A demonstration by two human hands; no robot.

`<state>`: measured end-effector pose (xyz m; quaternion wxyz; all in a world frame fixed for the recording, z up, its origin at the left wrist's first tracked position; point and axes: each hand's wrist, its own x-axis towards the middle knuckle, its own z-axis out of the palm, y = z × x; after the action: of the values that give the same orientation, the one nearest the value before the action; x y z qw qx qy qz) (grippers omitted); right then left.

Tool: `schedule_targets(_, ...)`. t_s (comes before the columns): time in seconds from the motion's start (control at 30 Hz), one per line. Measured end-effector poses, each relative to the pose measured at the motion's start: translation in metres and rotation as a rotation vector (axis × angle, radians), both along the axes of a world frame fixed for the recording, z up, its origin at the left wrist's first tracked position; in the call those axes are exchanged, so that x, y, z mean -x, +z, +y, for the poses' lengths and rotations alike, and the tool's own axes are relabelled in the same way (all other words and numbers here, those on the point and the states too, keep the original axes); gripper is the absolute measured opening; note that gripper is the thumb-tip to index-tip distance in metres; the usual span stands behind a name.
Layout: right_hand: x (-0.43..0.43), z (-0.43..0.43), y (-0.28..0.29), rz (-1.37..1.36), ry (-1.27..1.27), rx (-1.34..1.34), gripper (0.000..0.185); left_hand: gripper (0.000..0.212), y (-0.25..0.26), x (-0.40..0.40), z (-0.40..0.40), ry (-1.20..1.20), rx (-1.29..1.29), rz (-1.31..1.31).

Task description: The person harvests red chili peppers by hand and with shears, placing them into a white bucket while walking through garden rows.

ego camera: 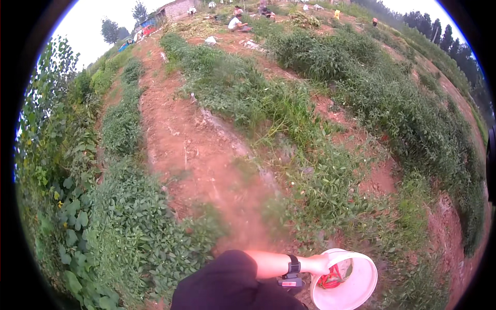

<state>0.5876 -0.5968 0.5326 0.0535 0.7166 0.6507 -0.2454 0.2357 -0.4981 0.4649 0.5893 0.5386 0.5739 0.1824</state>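
Observation:
My left hand (321, 265) grips the near rim of a white plastic bucket (345, 296) at the bottom right. The bucket tilts so that its inside shows, with several red chili peppers (330, 278) lying in it. A black strap with a buckle (294, 266) circles my left wrist, and a small dark device (290, 283) is beside it. The bare forearm comes out of a black sleeve (232, 271). My right hand is out of view. Leafy green plants (329, 186) grow just beyond the bucket.
A reddish dirt path (190, 139) runs between rows of pepper-like plants (131, 217). Broad-leaved climbing plants (73, 217) stand at the left. Plastic film (232, 139) edges the path. Far ahead, a person in a white top (235, 23) crouches near other people and a brick building (178, 9).

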Motion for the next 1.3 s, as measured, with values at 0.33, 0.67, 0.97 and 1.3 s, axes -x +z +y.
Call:
schedule_targets(0.33, -0.021, 0.033, 0.014, 0.08, -0.166, -0.314, 0.027, 0.019, 0.041, -0.024, 0.027, -0.147, 0.101, -0.342)
schedule_targets(0.67, -0.164, -0.016, -0.074, 0.112, -0.36, -0.228, 0.03, 0.029, 0.024, -0.034, -0.004, 0.421, 0.249, -0.001)
schedule_targets(0.97, -0.266, 0.002, -0.109, 0.173, -0.379, -0.177, 0.028, 0.027, 0.076, -0.104, -0.01, 0.683, 0.268, 0.092)
schedule_targets(1.3, -0.298, 0.0, -0.13, 0.23, -0.381, -0.148, 0.028, 0.034, 0.072, -0.198, -0.019, 0.45, 0.315, 0.249)
